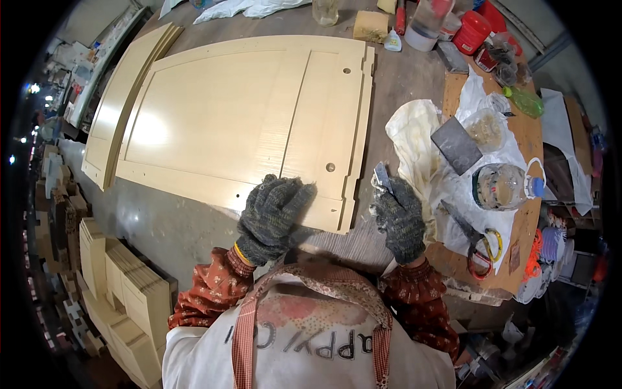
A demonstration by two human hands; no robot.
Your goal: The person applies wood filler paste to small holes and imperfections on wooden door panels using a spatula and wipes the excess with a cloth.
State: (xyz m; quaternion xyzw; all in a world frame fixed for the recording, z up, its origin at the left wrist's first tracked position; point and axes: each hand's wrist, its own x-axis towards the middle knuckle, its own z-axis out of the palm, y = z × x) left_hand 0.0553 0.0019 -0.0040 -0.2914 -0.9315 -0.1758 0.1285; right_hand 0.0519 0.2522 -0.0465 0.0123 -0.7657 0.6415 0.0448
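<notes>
A pale cream cabinet door panel [220, 117] lies flat on the grey workbench [175, 227]. My left hand [272, 217], in a dark knitted glove, rests on the panel's near edge with fingers spread. My right hand [400, 220], gloved the same way, hangs just right of the panel's near corner. It grips a small putty knife [382, 176] whose blade points up and away from me.
A side board [528, 139] at right carries a white cloth [414, 139], a grey sanding block [457, 144], a clear jar [502, 187], a green bottle [526, 101] and red containers [472, 31]. Stacked cream panels [126, 292] stand at lower left. Another panel [113, 104] lies left of the door.
</notes>
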